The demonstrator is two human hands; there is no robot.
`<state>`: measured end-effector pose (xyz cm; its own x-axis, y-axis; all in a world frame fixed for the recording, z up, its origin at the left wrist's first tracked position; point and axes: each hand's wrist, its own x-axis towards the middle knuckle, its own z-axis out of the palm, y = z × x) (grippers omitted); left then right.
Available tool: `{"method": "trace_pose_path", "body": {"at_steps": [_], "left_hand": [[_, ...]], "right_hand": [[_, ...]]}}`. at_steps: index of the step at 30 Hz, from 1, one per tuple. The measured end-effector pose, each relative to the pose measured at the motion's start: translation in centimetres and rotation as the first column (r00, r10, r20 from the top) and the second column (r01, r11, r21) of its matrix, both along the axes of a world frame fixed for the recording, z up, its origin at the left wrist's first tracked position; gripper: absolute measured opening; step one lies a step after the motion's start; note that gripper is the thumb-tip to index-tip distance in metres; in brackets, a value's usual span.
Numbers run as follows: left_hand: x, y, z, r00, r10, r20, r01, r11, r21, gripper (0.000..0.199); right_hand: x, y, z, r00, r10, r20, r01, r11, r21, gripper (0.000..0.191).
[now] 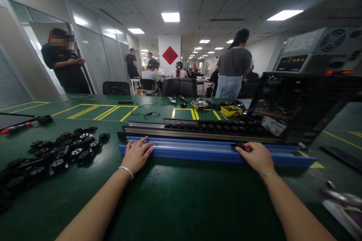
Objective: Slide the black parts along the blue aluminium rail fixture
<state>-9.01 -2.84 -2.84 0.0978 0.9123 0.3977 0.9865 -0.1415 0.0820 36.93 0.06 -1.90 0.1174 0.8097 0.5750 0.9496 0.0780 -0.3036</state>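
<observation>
A long blue channel-shaped rail (195, 153) lies lengthwise across the green table in front of me. My left hand (139, 154) rests on its left end, fingers spread and holding nothing. Near the rail's right end, my right hand (258, 155) pinches a small black part (240, 145) in or just over the groove; the part's exact shape is partly hidden by the fingers. Right behind the blue rail run black and metal rails (181, 134), with a row of black parts (217, 125) along the farther one.
Black wheel-like parts (65, 154) are heaped at left, near a red-handled screwdriver (17, 128). An open computer case (305, 109) with a power supply (313, 51) on top stands at right. Farther back are a metal bowl (199, 104), a yellow tray (231, 111) and cables. Several people are beyond.
</observation>
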Motion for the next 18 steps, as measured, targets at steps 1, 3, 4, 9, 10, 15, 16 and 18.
{"method": "trace_pose_path", "body": {"at_steps": [1,3,4,9,10,15,16,18], "left_hand": [[-0.01,0.02,-0.01,1.0,0.0,0.002,0.0,1.0,0.001,0.038],[-0.04,0.05,-0.06,1.0,-0.001,0.003,0.001,1.0,0.004,0.038],[-0.05,0.07,-0.1,1.0,-0.002,0.002,0.002,1.0,0.003,0.038],[-0.11,0.06,-0.19,1.0,0.002,-0.009,-0.002,1.0,-0.005,0.038],[-0.12,0.05,-0.19,1.0,0.002,-0.009,-0.002,1.0,-0.005,0.038],[-0.05,0.01,-0.06,1.0,0.002,-0.008,-0.002,1.0,-0.002,0.038],[-0.02,0.01,-0.03,1.0,0.002,-0.008,-0.002,1.0,-0.002,0.038],[0.04,0.01,0.0,1.0,0.003,-0.007,-0.003,1.0,-0.001,0.038]], "right_hand": [[-0.02,0.0,0.01,1.0,-0.002,-0.001,0.002,1.0,-0.001,0.036],[-0.05,0.0,0.01,1.0,-0.004,-0.006,0.004,1.0,-0.005,0.036],[-0.07,0.01,0.01,1.0,-0.004,-0.009,0.004,1.0,-0.008,0.035],[-0.23,0.01,0.06,1.0,-0.007,-0.018,0.007,1.0,-0.02,0.034],[-0.26,-0.01,0.08,1.0,-0.009,-0.019,0.009,1.0,-0.02,0.034],[-0.21,-0.04,0.09,1.0,-0.005,-0.019,0.005,1.0,-0.021,0.035],[-0.16,-0.02,0.07,1.0,-0.005,-0.017,0.005,1.0,-0.02,0.035],[-0.06,0.02,0.03,1.0,-0.003,-0.013,0.003,1.0,-0.019,0.036]]}}
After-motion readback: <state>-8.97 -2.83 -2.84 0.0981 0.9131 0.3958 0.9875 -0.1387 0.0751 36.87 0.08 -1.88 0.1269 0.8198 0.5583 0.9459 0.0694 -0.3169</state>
